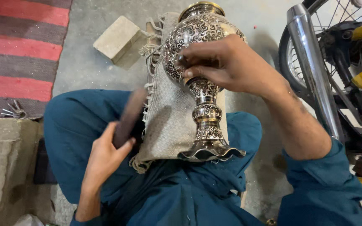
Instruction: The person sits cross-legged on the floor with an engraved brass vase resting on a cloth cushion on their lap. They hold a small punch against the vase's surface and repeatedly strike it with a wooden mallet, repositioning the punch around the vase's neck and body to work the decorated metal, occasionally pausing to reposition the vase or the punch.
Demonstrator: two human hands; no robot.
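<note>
— What are the fingers doing?

— The right hand (227, 67), centre of frame, has its fingers (187, 62) curled on the belly of an engraved metal vase (202, 79), apparently steadying it where it lies tilted across the lap, foot toward the camera. The left hand (105, 157), lower left, is clenched round a dark flat tool (128, 117), blurred; what kind, I cannot tell.

— Why the cloth?

— A fringed woven cloth (168, 117) lies under the vase, over the blue trousers (76, 134), likely as padding.

— And further out? Any labels?

— None legible. A pale brick (117, 37) sits on the concrete at upper centre-left, a red-and-grey striped rug (19, 46) fills the upper left with a bunch of keys (14, 111) at its lower edge, and a motorcycle wheel (340, 50) and chrome exhaust pipe (313, 71) stand at right.
</note>
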